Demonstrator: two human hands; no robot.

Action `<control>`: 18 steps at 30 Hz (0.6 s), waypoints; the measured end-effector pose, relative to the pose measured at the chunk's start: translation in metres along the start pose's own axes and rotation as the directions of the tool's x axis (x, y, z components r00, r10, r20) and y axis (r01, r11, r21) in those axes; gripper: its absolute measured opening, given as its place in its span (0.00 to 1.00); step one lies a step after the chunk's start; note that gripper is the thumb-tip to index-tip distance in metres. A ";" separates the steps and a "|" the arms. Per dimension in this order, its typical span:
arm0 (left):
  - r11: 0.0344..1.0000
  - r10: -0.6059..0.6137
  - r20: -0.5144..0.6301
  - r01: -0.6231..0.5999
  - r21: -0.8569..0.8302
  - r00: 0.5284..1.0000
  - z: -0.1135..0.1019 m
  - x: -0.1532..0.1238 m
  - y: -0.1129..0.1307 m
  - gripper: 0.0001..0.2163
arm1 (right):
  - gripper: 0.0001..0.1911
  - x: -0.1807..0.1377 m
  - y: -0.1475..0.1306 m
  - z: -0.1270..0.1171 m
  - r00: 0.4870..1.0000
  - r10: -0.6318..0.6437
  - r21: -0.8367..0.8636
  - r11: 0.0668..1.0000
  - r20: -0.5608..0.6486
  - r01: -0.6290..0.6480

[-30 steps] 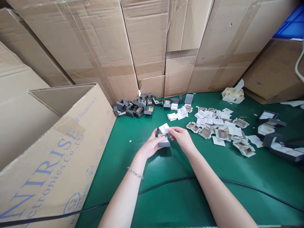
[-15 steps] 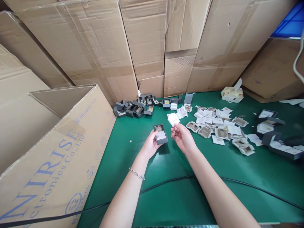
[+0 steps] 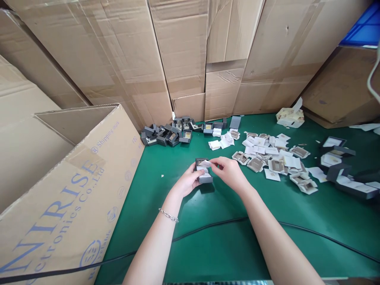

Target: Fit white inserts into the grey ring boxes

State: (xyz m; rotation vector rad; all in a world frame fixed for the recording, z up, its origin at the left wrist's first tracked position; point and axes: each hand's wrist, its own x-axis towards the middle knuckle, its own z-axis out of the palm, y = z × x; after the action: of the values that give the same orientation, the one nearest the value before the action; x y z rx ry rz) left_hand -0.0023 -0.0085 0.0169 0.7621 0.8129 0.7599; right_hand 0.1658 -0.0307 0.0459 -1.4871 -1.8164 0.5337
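Note:
My left hand is closed around a small open grey box, held just above the green table. My right hand pinches a small white insert at the top of that box. A silver bracelet sits on my left wrist. Both forearms reach in from the bottom edge.
A heap of small grey boxes lies at the back. Several white and tan inserts are scattered to the right. A large printed carton stands on the left, with cardboard walls behind. A black cable crosses the table. Dark boxes lie far right.
My right hand drew away to the right with a white card, then came back to the box and now pinches a white insert at its top. The left hand kept holding the box.

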 end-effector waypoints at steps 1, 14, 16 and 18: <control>1.000 0.003 0.006 -0.004 0.013 1.000 0.000 0.000 0.000 0.19 | 0.11 -0.001 -0.001 0.001 1.000 -0.014 -0.043 0.999 0.015 0.015; 0.997 0.017 0.014 -0.018 0.078 1.000 0.005 0.003 -0.009 0.18 | 0.14 0.002 0.000 0.007 0.992 -0.014 -0.223 0.974 0.124 0.041; 0.996 0.021 0.006 -0.022 0.086 1.000 0.007 0.003 -0.010 0.18 | 0.13 0.002 0.002 0.007 0.993 0.009 -0.240 0.971 0.118 0.020; 0.996 0.035 0.005 -0.036 0.082 0.999 0.009 0.002 -0.010 0.19 | 0.12 0.002 0.004 0.009 0.997 0.011 -0.242 0.970 0.072 0.006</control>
State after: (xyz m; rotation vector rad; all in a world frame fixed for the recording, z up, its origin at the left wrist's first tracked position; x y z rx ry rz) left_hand 0.0091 -0.0141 0.0123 0.8527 0.8331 0.7605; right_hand 0.1615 -0.0271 0.0374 -1.6497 -1.9939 0.3809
